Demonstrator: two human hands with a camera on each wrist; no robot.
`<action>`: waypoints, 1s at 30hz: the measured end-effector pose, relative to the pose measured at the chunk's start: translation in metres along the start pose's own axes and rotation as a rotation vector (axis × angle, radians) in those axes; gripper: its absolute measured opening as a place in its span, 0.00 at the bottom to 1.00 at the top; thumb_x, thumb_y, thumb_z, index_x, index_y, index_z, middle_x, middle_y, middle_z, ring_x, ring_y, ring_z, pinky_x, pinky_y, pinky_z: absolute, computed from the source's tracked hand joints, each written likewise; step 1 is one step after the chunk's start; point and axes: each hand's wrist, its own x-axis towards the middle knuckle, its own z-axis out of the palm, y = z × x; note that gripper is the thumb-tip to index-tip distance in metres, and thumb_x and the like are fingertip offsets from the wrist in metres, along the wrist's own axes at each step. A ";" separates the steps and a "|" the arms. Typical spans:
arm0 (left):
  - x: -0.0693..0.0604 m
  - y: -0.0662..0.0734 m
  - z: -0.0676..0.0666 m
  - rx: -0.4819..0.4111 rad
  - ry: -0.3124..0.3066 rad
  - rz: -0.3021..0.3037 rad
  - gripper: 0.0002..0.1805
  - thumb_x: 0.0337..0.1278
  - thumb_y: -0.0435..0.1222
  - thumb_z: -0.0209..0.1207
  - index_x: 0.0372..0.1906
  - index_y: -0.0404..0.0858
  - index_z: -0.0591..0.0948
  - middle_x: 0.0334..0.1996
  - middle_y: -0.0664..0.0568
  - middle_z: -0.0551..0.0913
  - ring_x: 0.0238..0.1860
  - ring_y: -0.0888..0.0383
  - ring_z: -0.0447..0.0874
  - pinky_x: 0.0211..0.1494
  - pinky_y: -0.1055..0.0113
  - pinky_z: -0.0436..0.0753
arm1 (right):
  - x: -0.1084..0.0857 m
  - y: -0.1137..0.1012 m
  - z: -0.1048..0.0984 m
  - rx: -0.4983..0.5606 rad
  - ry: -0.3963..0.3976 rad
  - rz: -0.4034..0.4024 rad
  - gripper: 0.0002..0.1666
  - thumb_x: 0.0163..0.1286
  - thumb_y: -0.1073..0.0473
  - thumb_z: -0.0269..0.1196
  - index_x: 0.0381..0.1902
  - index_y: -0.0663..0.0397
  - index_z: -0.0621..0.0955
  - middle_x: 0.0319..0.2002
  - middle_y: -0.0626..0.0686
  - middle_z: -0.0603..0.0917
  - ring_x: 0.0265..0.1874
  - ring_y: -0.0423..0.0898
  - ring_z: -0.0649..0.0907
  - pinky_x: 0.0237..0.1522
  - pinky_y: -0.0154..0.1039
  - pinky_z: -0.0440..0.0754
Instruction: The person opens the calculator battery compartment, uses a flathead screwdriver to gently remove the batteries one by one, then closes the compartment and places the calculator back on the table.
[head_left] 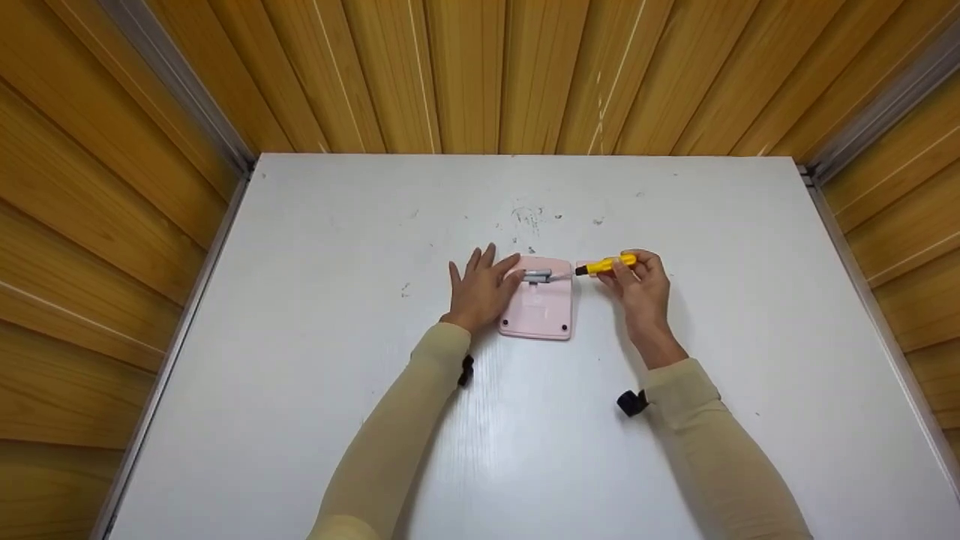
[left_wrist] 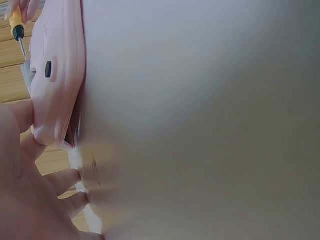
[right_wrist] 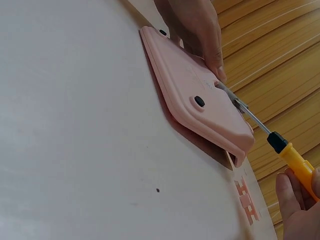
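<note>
A pink device (head_left: 536,311) with small black feet lies on the white table, its underside up. Two grey cylinders, apparently batteries (head_left: 537,279), sit at its upper part. The left hand (head_left: 480,292) rests at the device's left edge, thumb and index finger touching it, other fingers spread on the table. In the right hand (head_left: 641,292) is a yellow screwdriver (right_wrist: 298,164), pinched by its handle; its metal tip meets the right end of the batteries (right_wrist: 232,96). The left wrist view shows the left hand (left_wrist: 30,185) against the device (left_wrist: 57,75).
A small pink cover piece (right_wrist: 246,201) lies on the table (head_left: 360,225) just right of the device, partly behind the screwdriver in the head view. Wood-look panels (head_left: 465,75) stand behind and at both sides of the table. Black wrist mounts (head_left: 632,403) hang at the sleeves.
</note>
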 end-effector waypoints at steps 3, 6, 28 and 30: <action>0.000 0.000 0.000 0.002 0.003 -0.003 0.31 0.82 0.60 0.41 0.80 0.57 0.71 0.85 0.45 0.55 0.85 0.43 0.43 0.80 0.32 0.32 | 0.000 -0.001 0.001 -0.020 -0.007 -0.032 0.13 0.83 0.68 0.56 0.61 0.58 0.70 0.63 0.64 0.75 0.60 0.54 0.82 0.61 0.40 0.83; 0.000 0.000 0.000 0.006 0.009 -0.008 0.31 0.82 0.60 0.42 0.80 0.57 0.71 0.85 0.45 0.55 0.85 0.43 0.44 0.80 0.32 0.32 | 0.000 -0.003 0.002 -0.037 -0.013 -0.070 0.14 0.82 0.69 0.56 0.61 0.61 0.70 0.63 0.67 0.75 0.58 0.53 0.83 0.60 0.40 0.84; 0.000 0.000 0.003 -0.020 0.031 -0.009 0.30 0.82 0.60 0.45 0.79 0.57 0.73 0.84 0.45 0.56 0.85 0.44 0.44 0.81 0.33 0.31 | -0.005 -0.009 0.007 -0.190 -0.049 -0.285 0.17 0.80 0.72 0.58 0.62 0.69 0.70 0.57 0.67 0.79 0.52 0.49 0.86 0.56 0.39 0.86; -0.001 0.001 0.003 -0.026 0.036 -0.014 0.30 0.82 0.60 0.45 0.79 0.57 0.73 0.84 0.45 0.56 0.85 0.44 0.44 0.81 0.34 0.31 | -0.005 -0.009 0.008 -0.198 -0.052 -0.293 0.17 0.80 0.72 0.59 0.62 0.69 0.70 0.57 0.68 0.79 0.53 0.50 0.86 0.56 0.39 0.86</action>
